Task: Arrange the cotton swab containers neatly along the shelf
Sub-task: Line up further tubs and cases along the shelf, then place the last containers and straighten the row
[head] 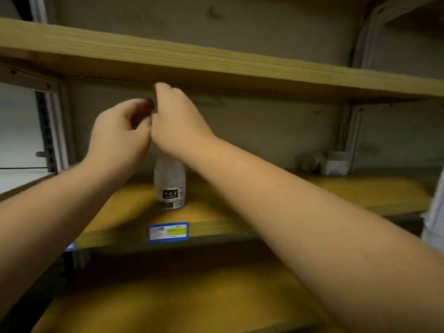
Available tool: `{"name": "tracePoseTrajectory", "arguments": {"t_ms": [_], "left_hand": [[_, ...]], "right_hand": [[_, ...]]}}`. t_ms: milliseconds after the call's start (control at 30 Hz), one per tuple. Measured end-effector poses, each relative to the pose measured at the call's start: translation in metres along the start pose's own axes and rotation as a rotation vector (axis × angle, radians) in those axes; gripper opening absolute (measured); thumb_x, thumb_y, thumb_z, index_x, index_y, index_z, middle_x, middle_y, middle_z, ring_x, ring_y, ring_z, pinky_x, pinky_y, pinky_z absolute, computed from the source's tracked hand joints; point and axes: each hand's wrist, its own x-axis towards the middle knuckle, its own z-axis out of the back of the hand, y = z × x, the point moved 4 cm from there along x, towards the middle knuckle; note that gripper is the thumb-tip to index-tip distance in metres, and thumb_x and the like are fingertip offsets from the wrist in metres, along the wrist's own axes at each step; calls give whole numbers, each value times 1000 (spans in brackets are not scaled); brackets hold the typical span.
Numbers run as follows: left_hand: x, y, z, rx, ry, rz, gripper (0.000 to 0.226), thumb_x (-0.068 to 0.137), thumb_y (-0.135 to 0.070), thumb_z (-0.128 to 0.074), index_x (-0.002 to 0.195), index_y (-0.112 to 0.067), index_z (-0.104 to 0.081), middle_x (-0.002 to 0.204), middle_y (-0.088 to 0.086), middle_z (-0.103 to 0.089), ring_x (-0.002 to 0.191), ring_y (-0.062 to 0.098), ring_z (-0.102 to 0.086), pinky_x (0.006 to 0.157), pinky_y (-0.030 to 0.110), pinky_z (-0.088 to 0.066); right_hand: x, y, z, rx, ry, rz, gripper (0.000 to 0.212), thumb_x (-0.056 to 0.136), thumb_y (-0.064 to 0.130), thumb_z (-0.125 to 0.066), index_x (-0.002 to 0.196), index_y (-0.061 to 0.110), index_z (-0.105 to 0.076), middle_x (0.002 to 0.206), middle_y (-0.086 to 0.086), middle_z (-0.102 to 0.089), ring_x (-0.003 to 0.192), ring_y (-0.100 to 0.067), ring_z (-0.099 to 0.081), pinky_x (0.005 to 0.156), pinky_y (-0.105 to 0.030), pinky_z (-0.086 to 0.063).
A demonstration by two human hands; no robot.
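One clear cotton swab container (170,186) with a black label stands upright on the middle wooden shelf (336,188), near its front edge. Its top is hidden behind my right wrist. Both hands are raised above it, touching each other just under the upper shelf board. My left hand (120,135) is curled, with a dark blurred spot at its fingertips that I cannot identify. Only the back of my right hand (177,121) shows; its fingers point away and are hidden. Neither hand visibly touches the container.
The upper shelf board (240,66) runs just above my hands. A blue price tag (168,231) sits on the middle shelf's front edge. Small pale items (335,163) stand at the back right. A lower shelf (168,304) lies below, and a metal upright (51,131) stands at the left.
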Motion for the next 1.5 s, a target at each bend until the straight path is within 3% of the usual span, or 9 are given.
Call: {"name": "tracePoseTrajectory", "arguments": {"t_ms": [167, 333, 533, 733, 933, 1033, 1133, 1367, 1500], "left_hand": [[13, -70, -96, 5, 220, -46, 51, 97, -20, -60, 146, -12, -48, 145, 7, -56, 132, 17, -53, 106, 28, -41], [16, -106, -206, -16, 391, 12, 52, 96, -27, -61, 146, -17, -50, 145, 6, -56, 129, 19, -56, 104, 26, -44], [27, -112, -326, -9, 525, 152, 59, 97, -35, -56, 152, -34, -35, 153, 1, -40, 81, 17, -65, 54, 23, -47], [41, -102, -441, 160, 703, 211, 81, 89, -49, -62, 157, -37, -19, 160, 5, -28, 140, 32, -38, 106, 41, -43], [48, -99, -520, 189, 762, 234, 68, 92, -44, -48, 156, -32, -30, 165, 8, -22, 149, 34, -25, 119, 43, -27], [46, -91, -544, 155, 780, 266, 70, 86, -56, -47, 148, -24, -46, 156, 9, -42, 138, 31, -44, 112, 36, -35], [47, -86, -547, 65, 712, 308, 56, 98, -38, -52, 147, -12, -45, 154, 12, -44, 137, 29, -45, 105, 30, -34], [45, -81, -517, -89, 622, 510, 41, 85, -38, -75, 111, -7, -67, 110, 17, -68, 102, 34, -68, 91, 48, -58], [32, -87, -491, -478, 518, 792, 28, 92, -30, -69, 104, -5, -66, 104, 20, -70, 94, 30, -71, 81, 42, -61]], "right_hand": [[-9, -110, 88, -267, 11, -130, 40, 97, 20, -54, 136, 11, -54, 136, -11, -57, 122, -29, -56, 99, -41, -49], [-21, -243, 156, -409, 98, -305, 50, 95, 21, -57, 145, 19, -51, 153, -9, -49, 140, -27, -45, 110, -30, -37], [-32, -389, 206, -452, 145, -456, 42, 101, 15, -50, 143, 18, -53, 156, -8, -42, 142, -27, -42, 112, -29, -34], [-47, -499, 221, -507, 282, -623, 56, 91, 20, -58, 146, 26, -49, 154, -10, -41, 138, -33, -46, 104, -32, -43], [-65, -536, 193, -629, 504, -526, 48, 69, 48, -60, 115, 49, -47, 157, -9, -22, 145, -41, -16, 114, -53, -32], [-74, -539, 186, -637, 528, -499, 70, 71, 58, -63, 137, 48, -39, 163, -3, 5, 151, -39, 6, 121, -55, -13], [-75, -537, 186, -610, 483, -492, 83, 73, 70, -62, 148, 41, -38, 166, -2, 14, 152, -35, 15, 122, -56, -4], [-72, -527, 195, -542, 421, -486, 56, 91, 65, -49, 138, 36, -55, 164, -5, -7, 149, -36, -8, 121, -49, -15], [-66, -511, 211, -534, 253, -505, 50, 93, 65, -44, 116, 28, -69, 154, -8, -27, 143, -35, -22, 113, -43, -24]]}}
